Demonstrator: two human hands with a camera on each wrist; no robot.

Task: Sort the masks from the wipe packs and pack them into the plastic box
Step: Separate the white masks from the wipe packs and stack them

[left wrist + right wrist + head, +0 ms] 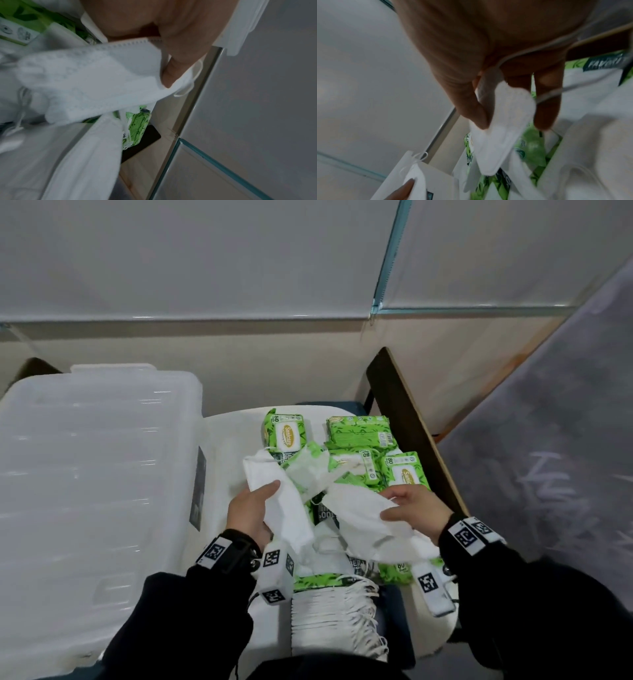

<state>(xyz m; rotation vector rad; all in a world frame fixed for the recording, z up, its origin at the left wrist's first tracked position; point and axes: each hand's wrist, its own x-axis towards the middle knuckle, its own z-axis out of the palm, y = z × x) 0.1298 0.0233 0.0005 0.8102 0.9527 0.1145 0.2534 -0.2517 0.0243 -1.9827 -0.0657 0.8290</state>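
Observation:
My left hand (251, 510) grips a white folded mask (274, 494), thumb on top; the left wrist view shows the thumb (178, 65) pressing that mask (96, 75). My right hand (416, 508) pinches another white mask (363, 518) between thumb and fingers, the same mask (503, 129) seen in the right wrist view. Both hands hover over a heap of green wipe packs (406, 472) and loose masks on a white seat. A neat stack of masks (329, 618) lies nearest me. The clear plastic box (92, 474), lid on, stands at the left.
More green wipe packs (284, 433) lie at the heap's far side. A dark wooden board (411, 419) runs along the right of the seat. A white wall stands behind, a grey floor at the right.

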